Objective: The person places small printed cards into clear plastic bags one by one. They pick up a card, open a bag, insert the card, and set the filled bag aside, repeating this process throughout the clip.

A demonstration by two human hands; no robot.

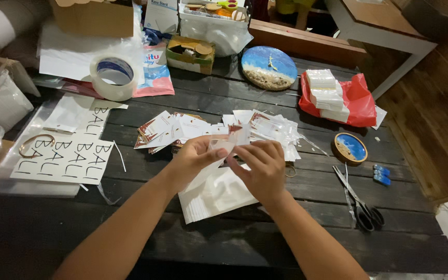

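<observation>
My left hand [195, 155] and my right hand [263, 168] meet over the middle of a dark wooden table [286, 233]. Together they pinch a small white card in a clear plastic sleeve [230, 140], held just above a stack of white plastic pouches [213, 194]. Beyond my fingers lies a spread pile of small printed cards and clear sleeves [203, 127]. The part of the card under my fingertips is hidden.
Scissors [359, 199] lie at the right, next to a small round painted disc [350, 148] and two blue clips [381, 175]. A red bag with white packets [338, 96], a large round painted disc [269, 67], a tape roll [113, 77], lettered sheets [68, 153] and boxes ring the table.
</observation>
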